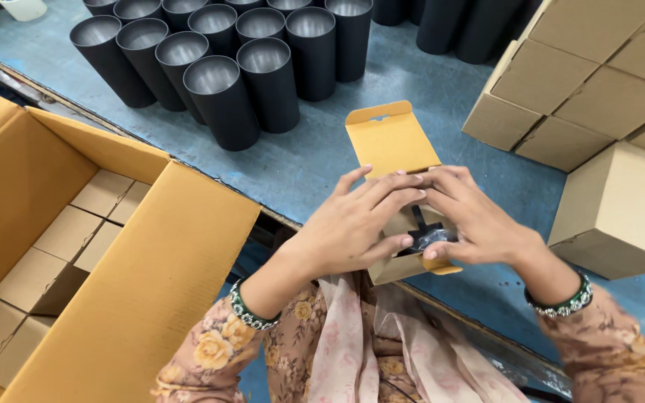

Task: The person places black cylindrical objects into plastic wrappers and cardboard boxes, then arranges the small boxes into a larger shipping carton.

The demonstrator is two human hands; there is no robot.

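Both hands hold a small brown cardboard box (404, 246) at the near edge of the blue table (322, 160). The left hand (352, 224) wraps its bent fingers over the box's left side. The right hand (468, 220) curls around the right side. The box's lid flap (391, 139) stands up and open. Something black (423, 231) sits inside. Black cups (225, 67) stand behind. A big open carton (121, 246) with small boxes inside sits on the left.
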